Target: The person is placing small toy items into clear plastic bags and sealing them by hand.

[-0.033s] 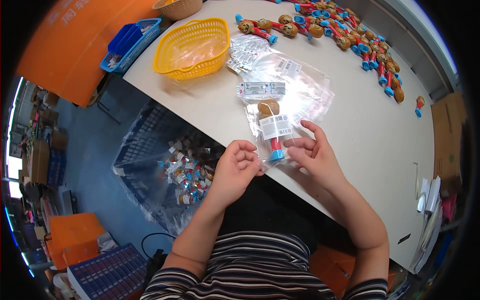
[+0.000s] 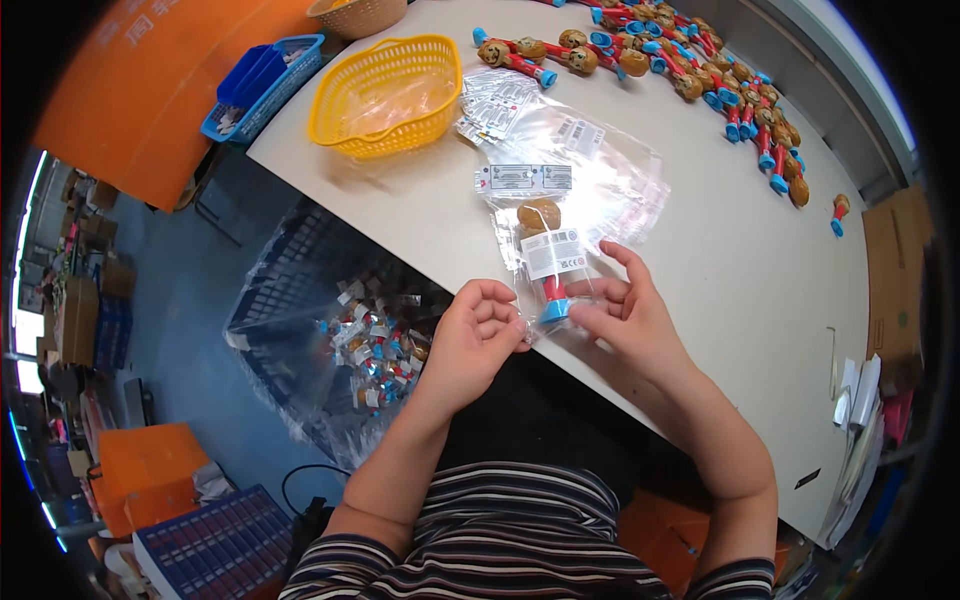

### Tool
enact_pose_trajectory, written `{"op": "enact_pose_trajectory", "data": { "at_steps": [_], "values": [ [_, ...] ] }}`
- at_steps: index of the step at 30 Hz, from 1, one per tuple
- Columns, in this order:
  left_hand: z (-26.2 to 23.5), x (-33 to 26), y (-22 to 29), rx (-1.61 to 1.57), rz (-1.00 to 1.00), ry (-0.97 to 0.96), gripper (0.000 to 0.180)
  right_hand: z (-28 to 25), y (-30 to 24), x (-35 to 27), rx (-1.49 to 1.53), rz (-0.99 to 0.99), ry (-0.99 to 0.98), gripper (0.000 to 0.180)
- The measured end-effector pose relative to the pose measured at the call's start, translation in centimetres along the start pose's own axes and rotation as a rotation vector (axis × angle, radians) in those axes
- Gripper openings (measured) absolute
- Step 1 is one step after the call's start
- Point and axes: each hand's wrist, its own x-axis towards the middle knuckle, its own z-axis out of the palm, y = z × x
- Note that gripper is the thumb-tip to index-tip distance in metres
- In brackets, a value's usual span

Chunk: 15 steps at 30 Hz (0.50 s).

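A toy with a brown rounded head (image 2: 540, 213), red body and blue base (image 2: 555, 310) lies inside a clear plastic bag (image 2: 512, 250) at the table's near edge. A white printed label (image 2: 553, 254) covers its middle. My left hand (image 2: 478, 335) is closed, thumb and forefinger pinching the bag's bottom edge. On the other side, my right hand (image 2: 632, 305) has its thumb and forefinger closed on the bag beside the blue base, other fingers raised. Beneath and beyond it spread flat clear bags (image 2: 625, 175) with printed header strips.
Several similar loose toys (image 2: 735, 95) are heaped along the table's far right side. A yellow basket (image 2: 385, 145) stands at the far left, beside a blue basket (image 2: 220, 128). Below the left table edge, a plastic-lined blue crate (image 2: 265, 290) holds bagged toys. A cardboard box (image 2: 890, 280) stands at right.
My right thumb has moved slightly in toward the toy's blue base, closing with the forefinger. The left hand is nearly unchanged.
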Motion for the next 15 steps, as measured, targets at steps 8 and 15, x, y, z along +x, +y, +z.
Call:
{"op": "enact_pose_trajectory", "data": {
  "at_steps": [8, 15],
  "values": [
    [1.4, -0.6, 0.3, 0.092, 0.032, 0.093, 0.055, 0.2, 0.6, -0.4, 0.058, 0.041, -0.133, 0.077],
    [0.7, -0.5, 0.4, -0.032, 0.022, 0.058, 0.070, 1.5, -0.6, -1.4, 0.105, 0.084, -0.228, 0.078]
  ]
}}
